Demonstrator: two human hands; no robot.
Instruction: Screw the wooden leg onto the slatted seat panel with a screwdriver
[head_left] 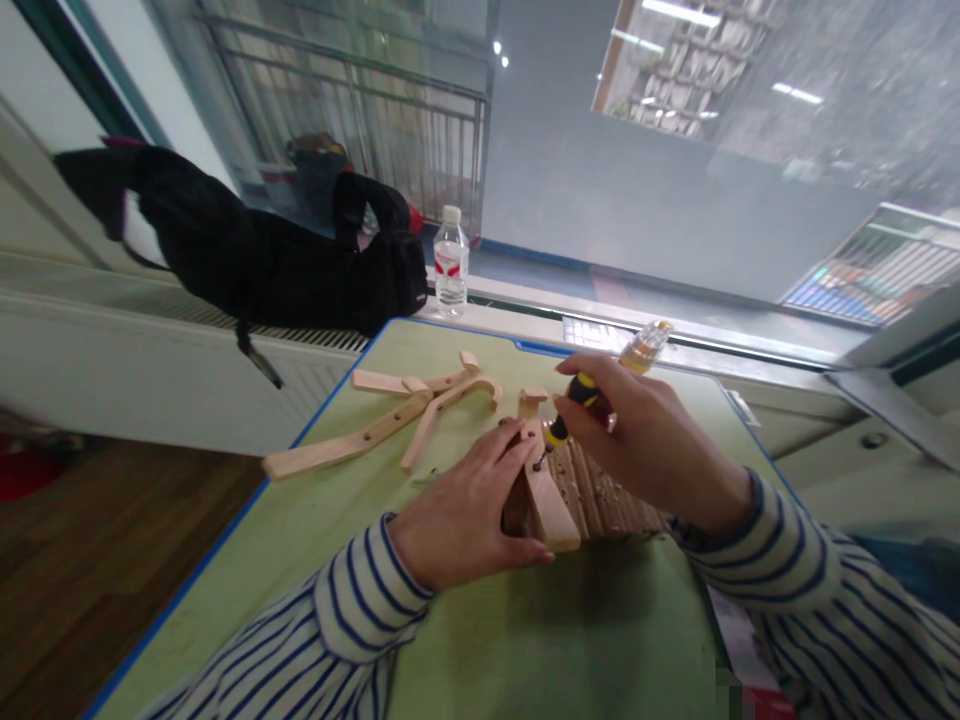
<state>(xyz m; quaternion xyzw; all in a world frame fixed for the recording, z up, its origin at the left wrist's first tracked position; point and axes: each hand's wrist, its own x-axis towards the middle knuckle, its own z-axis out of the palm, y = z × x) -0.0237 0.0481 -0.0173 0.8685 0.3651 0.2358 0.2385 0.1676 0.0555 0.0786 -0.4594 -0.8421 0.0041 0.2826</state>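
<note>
My right hand (637, 430) is closed around a black and yellow screwdriver (581, 390), tilted with its tip down at a hole or screw in a pale wooden piece (553, 505). My left hand (476, 510) grips that wooden piece from the left, thumb near its front end and fingers along its upper part. Beneath and to the right of it sits a brown ridged block (600, 490), partly covered by my right hand. Left of my hands, several more wooden pieces (386, 430) with dark holes lie overlapping on the table.
The pale green table (322, 560) has a blue edge. A water bottle (451, 265) stands on the sill behind it, beside a black bag (300, 260). Another clear bottle (646, 345) shows behind my right hand. A large window (540, 150) rises at the back.
</note>
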